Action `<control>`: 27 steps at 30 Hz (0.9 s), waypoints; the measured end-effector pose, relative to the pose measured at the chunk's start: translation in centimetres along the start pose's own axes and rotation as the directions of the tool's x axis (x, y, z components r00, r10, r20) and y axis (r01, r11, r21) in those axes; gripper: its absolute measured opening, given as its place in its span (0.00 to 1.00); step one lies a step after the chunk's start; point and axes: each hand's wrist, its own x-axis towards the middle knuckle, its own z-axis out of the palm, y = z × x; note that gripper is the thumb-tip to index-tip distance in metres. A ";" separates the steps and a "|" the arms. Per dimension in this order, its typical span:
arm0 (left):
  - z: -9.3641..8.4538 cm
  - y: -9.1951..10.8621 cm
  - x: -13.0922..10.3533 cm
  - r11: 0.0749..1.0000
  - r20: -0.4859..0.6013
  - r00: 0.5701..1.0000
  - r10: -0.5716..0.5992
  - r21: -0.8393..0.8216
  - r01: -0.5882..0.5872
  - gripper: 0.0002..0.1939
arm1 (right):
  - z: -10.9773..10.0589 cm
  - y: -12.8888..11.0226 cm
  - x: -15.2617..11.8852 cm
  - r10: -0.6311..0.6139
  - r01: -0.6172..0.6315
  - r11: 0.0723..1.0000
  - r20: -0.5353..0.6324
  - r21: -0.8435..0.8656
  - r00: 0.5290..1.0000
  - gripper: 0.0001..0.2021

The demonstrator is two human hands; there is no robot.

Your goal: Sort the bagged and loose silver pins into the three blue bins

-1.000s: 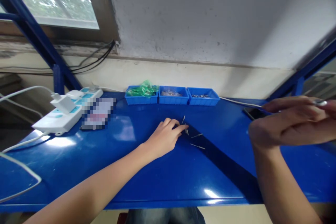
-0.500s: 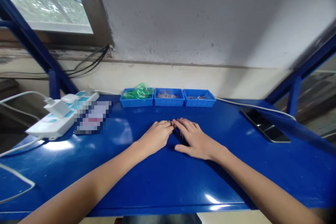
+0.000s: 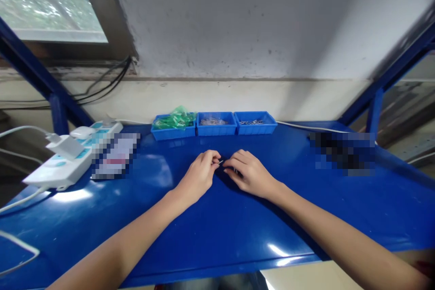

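Note:
Over the middle of the blue table, my left hand (image 3: 200,172) is closed in a pinch on a small, thin metal pin (image 3: 220,163), whose bright end sticks out to the right. Just right of it, my right hand (image 3: 250,174) has its fingers curled and thumb drawn in. Small slivers of something pale show beneath those fingers, too small to name. A narrow gap separates the fingertips of the two hands. Behind them, the right-hand blue bin (image 3: 255,123) contains several thin metal pieces like the one in my left hand.
Beside that bin stand a blue bin (image 3: 216,130) with small parts in clear plastic and another (image 3: 174,133) with a green plastic bag (image 3: 176,118). A white power strip (image 3: 64,163) with cables and a blurred-out phone (image 3: 117,156) lie left. A blurred dark object (image 3: 343,150) lies right.
My hands have come apart a little. The right hand's fingers, flatter and spread before, are now curled. The metal pin now shows in my left fingers. The camera view has shifted slightly.

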 end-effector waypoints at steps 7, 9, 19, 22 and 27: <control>-0.3 1.2 -0.1 0.978 0.002 1.000 -0.002 -0.208 0.002 0.11 | 0.0 -0.8 -0.1 -0.065 0.047 0.981 -0.091 -0.187 0.994 0.10; -0.1 1.2 0.0 0.950 0.002 1.000 -0.007 -0.311 0.008 0.10 | 0.0 -0.7 -0.2 -0.087 0.065 0.973 -0.091 -0.220 0.992 0.08; -0.2 1.2 0.3 0.923 0.053 0.988 -0.145 -0.352 0.154 0.16 | -0.6 -0.3 0.0 -0.183 0.157 0.952 -0.078 -0.264 0.980 0.07; -0.4 1.2 0.2 0.922 0.057 0.979 -0.193 -0.330 0.201 0.12 | -2.0 0.1 0.2 -0.204 0.156 0.947 -0.148 -0.281 0.968 0.05; 0.0 1.5 0.0 1.000 0.109 0.994 0.021 -0.024 -0.018 0.14 | -6.3 2.7 0.2 -0.122 -0.125 0.952 -0.722 -0.279 0.681 0.03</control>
